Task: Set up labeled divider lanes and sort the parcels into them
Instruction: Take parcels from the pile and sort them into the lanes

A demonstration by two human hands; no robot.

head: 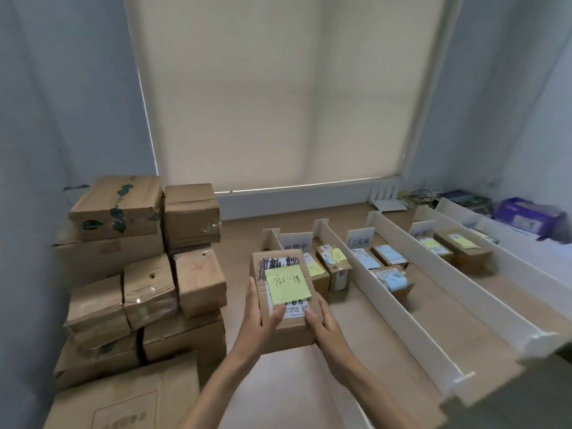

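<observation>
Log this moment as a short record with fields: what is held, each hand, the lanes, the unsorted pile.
held item: cardboard parcel with a handwritten yellow sticky note on top
left hand: grips the parcel's left side, thumb on top
right hand: grips its right side, thumb on top
lanes: long white dividers, with label cards standing at the far ends
sorted: small parcels lie in three lanes
unsorted pile: stacked cardboard boxes left of the lanes
</observation>
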